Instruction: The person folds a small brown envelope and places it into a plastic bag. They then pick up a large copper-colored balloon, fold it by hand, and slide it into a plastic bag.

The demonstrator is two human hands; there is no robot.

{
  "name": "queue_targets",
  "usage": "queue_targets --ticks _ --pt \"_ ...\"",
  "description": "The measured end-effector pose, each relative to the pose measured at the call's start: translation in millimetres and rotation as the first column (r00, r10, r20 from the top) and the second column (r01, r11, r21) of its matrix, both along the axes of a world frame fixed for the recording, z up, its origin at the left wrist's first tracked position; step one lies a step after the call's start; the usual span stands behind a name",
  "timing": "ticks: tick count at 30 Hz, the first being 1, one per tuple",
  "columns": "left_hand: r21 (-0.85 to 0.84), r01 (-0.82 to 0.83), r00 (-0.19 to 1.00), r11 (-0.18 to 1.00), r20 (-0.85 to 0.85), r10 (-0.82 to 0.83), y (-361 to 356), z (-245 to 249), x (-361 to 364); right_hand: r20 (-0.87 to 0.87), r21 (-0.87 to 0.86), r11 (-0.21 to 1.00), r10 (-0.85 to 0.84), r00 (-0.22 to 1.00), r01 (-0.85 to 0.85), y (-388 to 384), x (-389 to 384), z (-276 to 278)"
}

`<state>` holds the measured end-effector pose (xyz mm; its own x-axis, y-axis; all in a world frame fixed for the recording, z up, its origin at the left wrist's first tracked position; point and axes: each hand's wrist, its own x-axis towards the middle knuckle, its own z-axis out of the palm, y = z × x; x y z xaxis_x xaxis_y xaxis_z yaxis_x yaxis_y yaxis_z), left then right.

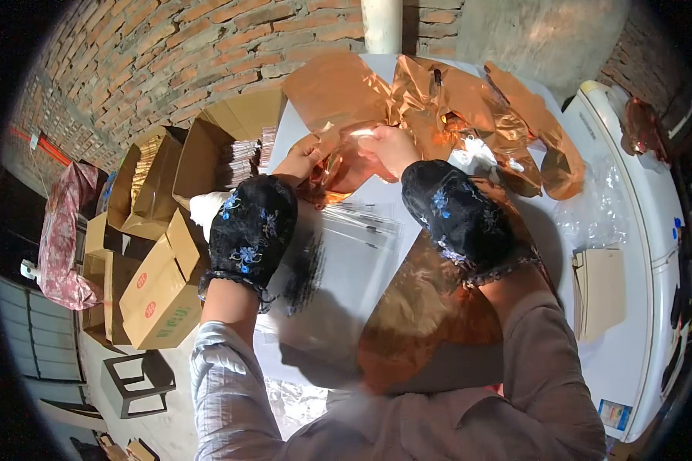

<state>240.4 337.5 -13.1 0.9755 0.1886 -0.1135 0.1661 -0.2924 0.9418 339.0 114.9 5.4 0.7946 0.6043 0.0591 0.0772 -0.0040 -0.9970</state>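
My left hand is closed on the left side of a crumpled copper-coloured foil sheet. Its fingers pinch the edge near the top. Opposite it, my right hand grips the same foil, with the thumb and fingers pressed together. The foil bunches between both hands over the white table. Just below lies a stack of clear plastic bags with dark marks. Dark floral sleeve covers are on both forearms. More flat, shiny copper foil with curved edges spreads beyond my hands.
Another large foil piece lies under my right forearm. Open cardboard boxes stand to the left, some with packed bundles. A closed-sided carton and a dark stool are lower left. A white appliance is at right; a brick wall stands behind.
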Motion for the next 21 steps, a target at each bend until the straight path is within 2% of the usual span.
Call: queue_targets --ticks 4,6,7,8,9,10,11,12,14,15,16,17,18,19,20,21 --pt "-0.127 -0.022 0.999 0.992 -0.040 0.017 -4 12 -2 -0.039 -0.038 0.999 -0.030 0.999 0.029 -1 -4 -1" --pt "-0.073 0.008 0.999 0.997 -0.033 -0.011 -13 26 -7 0.000 -0.123 0.992 -0.026 1.000 0.026 -3 -9 7" --pt "-0.047 0.022 0.999 0.999 -0.029 -0.024 -19 31 -10 -0.029 -0.095 0.995 -0.014 0.999 0.011 -2 -10 8" --pt "0.213 -0.011 0.999 0.977 0.037 0.003 -26 34 -12 -0.057 -0.066 0.998 -0.001 0.998 -0.003 -2 -11 9" --pt "0.456 -0.061 0.994 0.888 0.109 0.012 -36 35 -15 -0.086 -0.038 0.999 0.013 0.996 -0.016 -2 -12 11" --pt "0.663 -0.122 0.984 0.739 0.177 0.003 -48 37 -21 -0.127 -0.055 0.998 0.009 0.992 -0.016 -5 -16 16" --pt "0.722 -0.202 0.965 0.661 0.261 0.009 -59 38 -29 -0.165 -0.071 0.997 0.006 0.986 -0.018 -8 -19 24" --pt "0.816 -0.227 0.966 0.532 0.258 0.016 -76 53 -38 -0.197 -0.084 0.996 0.006 0.980 -0.023 -9 -20 30" --pt "0.844 -0.245 0.953 0.477 0.299 -0.039 -85 54 -39 -0.204 -0.080 0.996 0.023 0.979 -0.040 -8 -19 28" --pt "0.855 -0.333 0.910 0.397 0.402 -0.103 -77 39 -32 -0.214 -0.068 0.997 0.031 0.976 -0.046 -9 -20 27" --pt "0.843 -0.331 0.916 0.424 0.394 -0.070 -72 33 -27 -0.219 -0.054 0.997 0.041 0.975 -0.054 -7 -21 27" --pt "0.829 -0.329 0.922 0.451 0.385 -0.036 -68 27 -21 -0.149 0.014 0.999 0.041 0.988 -0.039 -5 -24 25" --pt "0.814 -0.326 0.928 0.481 0.374 -0.004 -66 26 -18 0.221 -0.042 0.999 0.038 0.975 -0.029 -5 -17 16" --pt "0.721 -0.373 0.885 0.583 0.466 -0.010 -70 44 -23 0.558 -0.091 0.996 0.048 0.829 0.003 -10 -8 5" --pt "0.745 -0.348 0.905 0.570 0.425 -0.003 -73 61 -30 0.816 -0.126 0.991 0.074 0.573 0.051 -16 0 -8" --pt "0.766 -0.323 0.922 0.556 0.386 0.004 -72 78 -34 0.724 -0.576 0.812 0.453 0.520 0.096 -22 -3 6"
